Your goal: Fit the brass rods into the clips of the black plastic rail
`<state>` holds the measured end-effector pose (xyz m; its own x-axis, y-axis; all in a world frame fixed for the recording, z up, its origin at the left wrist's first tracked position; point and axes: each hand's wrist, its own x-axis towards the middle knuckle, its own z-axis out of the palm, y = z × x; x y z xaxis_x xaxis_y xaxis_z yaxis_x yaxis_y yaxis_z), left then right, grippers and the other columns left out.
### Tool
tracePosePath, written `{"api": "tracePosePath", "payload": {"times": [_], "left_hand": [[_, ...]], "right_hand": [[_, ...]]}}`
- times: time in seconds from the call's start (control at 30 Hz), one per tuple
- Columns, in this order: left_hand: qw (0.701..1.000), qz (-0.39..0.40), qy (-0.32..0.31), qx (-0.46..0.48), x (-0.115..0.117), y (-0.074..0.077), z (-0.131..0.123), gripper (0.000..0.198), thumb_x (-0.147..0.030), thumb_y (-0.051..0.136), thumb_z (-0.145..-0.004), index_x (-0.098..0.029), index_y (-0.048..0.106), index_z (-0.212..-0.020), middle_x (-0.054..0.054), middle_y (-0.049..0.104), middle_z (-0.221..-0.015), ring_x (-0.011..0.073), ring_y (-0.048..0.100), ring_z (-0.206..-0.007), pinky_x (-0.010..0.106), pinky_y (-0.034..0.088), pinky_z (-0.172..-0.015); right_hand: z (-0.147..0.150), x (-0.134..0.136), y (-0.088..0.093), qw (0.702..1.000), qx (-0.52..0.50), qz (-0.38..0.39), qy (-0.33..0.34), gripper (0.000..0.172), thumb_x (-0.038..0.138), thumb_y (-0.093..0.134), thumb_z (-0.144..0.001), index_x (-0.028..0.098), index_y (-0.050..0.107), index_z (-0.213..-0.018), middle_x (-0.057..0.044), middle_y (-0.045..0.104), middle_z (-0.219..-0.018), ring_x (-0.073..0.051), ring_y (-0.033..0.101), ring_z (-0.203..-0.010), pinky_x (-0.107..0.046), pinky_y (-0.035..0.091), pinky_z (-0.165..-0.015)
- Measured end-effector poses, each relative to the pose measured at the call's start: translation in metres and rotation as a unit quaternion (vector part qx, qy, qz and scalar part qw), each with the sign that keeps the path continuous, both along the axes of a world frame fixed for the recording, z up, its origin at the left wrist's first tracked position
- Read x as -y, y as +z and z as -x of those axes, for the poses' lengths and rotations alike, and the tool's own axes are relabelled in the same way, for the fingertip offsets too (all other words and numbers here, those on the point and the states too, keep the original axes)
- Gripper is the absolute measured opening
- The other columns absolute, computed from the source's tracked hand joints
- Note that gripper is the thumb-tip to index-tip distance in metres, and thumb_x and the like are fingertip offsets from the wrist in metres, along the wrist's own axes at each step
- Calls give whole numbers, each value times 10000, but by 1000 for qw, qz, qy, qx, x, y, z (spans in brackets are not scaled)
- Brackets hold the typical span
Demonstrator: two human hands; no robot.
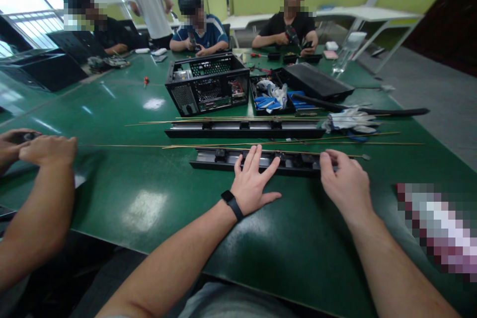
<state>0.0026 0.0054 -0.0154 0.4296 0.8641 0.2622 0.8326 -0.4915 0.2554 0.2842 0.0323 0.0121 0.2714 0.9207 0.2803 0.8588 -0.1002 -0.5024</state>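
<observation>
Beneath the left hand (254, 179), a long, straight, black channel-shaped rail with a silvery interior (294, 170) is positioned on the glossy green table (149, 248). The left hand is held open, fingers spread across the rail. The right hand (346, 179) is curled at the rail's right end; whether anything is gripped cannot be told. Beyond both hands, thin brass-coloured rods (175, 147) are laid lengthwise.

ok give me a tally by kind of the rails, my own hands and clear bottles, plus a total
Rails: 2, near rail and far rail
Your hands: 2, left hand and right hand
Clear bottle: 1
Total: 5
</observation>
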Motion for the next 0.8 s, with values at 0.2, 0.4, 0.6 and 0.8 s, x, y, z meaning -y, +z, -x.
{"api": "tracePosePath", "payload": {"times": [0.2, 0.4, 0.6, 0.8], "left_hand": [[1000, 4, -2, -4, 0, 2, -1, 1136, -599, 1062, -951, -364, 506, -1914, 305, 205, -2054, 552, 219, -1911, 844, 310, -1426], [1000, 2, -1, 0, 0, 0, 1, 1140, -599, 1058, -951, -390, 492, -1918, 267, 207, -2065, 551, 212, -1911, 835, 301, -1434], [1000, 3, -1, -2, -1, 0, 1, 1146, -603, 1060, -949, -374, 495, -1919, 286, 200, -2061, 552, 215, -1911, 840, 306, -1430], [1000, 2, 0, -2, 0, 1, 1, 1141, -604, 1064, -944, -393, 501, -1914, 262, 225, -2062, 548, 223, -1909, 832, 318, -1428]], "right_hand": [[2, 1, -1, 1000, -7, -18, 9, 651, 639, 467, -1137, 180, 825, -1428, -239, 866, -1286, -444, 762, -1290, -652, 572, -1180], [0, 1, 0, 1000, -11, -9, -8, 621, 640, 474, -1140, 197, 819, -1406, -229, 863, -1263, -450, 748, -1308, -666, 568, -1183], [5, 2, 1, 1000, -17, -10, 8, 646, 654, 479, -1122, 186, 817, -1413, -241, 866, -1289, -453, 762, -1319, -664, 564, -1192], [8, 2, 2, 1000, -12, -12, 21, 641, 624, 504, -1112, 167, 817, -1435, -258, 873, -1311, -467, 763, -1343, -660, 551, -1199]]}}
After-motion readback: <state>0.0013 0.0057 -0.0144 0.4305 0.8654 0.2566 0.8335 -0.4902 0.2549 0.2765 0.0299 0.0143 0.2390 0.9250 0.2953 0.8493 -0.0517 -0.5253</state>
